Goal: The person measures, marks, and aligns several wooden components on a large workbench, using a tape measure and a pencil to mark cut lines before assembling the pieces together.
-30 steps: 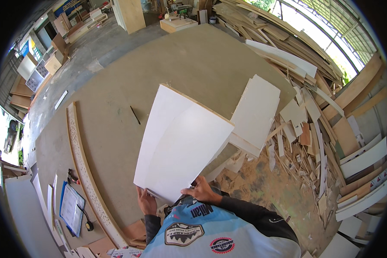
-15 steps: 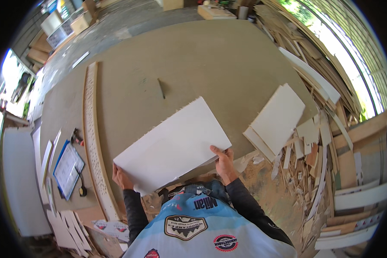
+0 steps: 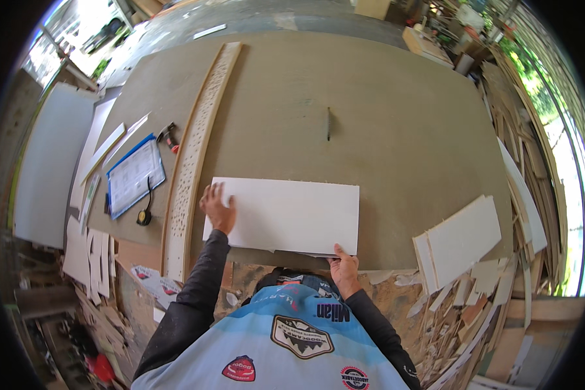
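A white rectangular board (image 3: 286, 211) with a ragged far edge lies on the brown tabletop (image 3: 403, 149), close to its near side. My left hand (image 3: 218, 209) rests on the board's left end, palm down and fingers apart. At the near right corner my right hand (image 3: 343, 268) grips the edge, thumb on top and the other fingers hidden underneath. Left of the board runs a long wooden strip (image 3: 200, 140) dotted with many holes. Beyond the board lies a thin dark stick, perhaps a pencil (image 3: 328, 123).
On the left are a hammer (image 3: 169, 138), a blue clipboard (image 3: 135, 175) with papers and a tape measure (image 3: 144, 216). White board pieces (image 3: 461, 240) lie at the right corner. Wood offcuts (image 3: 461, 296) heap below it; long planks (image 3: 523, 156) are stacked at the right.
The white board has turned from slanted to nearly square with the table's near edge. My left hand has gone from gripping its left corner to lying on top. The view has swung left.
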`<state>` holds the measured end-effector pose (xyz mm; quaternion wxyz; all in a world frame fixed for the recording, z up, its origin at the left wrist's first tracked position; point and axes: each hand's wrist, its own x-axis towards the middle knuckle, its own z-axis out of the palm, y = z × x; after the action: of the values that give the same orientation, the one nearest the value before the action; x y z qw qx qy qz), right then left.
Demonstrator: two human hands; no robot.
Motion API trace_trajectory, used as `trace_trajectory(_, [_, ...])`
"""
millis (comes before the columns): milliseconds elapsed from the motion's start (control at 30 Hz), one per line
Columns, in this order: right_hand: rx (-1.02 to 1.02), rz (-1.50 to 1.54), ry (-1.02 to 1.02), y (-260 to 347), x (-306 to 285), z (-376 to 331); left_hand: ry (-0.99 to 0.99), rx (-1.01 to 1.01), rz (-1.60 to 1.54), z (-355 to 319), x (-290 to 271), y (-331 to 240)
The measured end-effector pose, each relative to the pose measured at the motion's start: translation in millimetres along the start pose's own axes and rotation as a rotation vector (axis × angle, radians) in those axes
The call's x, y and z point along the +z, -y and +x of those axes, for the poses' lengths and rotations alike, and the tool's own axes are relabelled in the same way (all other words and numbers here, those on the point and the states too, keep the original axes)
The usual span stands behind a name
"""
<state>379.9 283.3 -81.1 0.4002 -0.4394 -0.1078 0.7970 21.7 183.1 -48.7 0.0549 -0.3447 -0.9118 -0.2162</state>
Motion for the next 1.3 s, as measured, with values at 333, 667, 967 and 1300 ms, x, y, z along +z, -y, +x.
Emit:
trace_trajectory(333, [0.18,-0.247,-0.008,-18.4,51.9,0.5,0.53,0.529,0.069,-29.7,-27.4,-5.1])
trace_trajectory(667, [0.418,-0.603,0.196,3.2,85.5,11.2,0.513,0.5,0.098,0.7,-15.7,-3.1])
trace_trajectory(967, [0.216,-0.388,0.054,26.0,55.6,17.2,0.462,0.538,0.098,23.2,3.1,-6.8])
trace_trajectory(1300, [-0.43,-0.329,-0.201,154.9,-26.9,-43.1,0.467,0.511,0.19,18.6,7.9,-9.9])
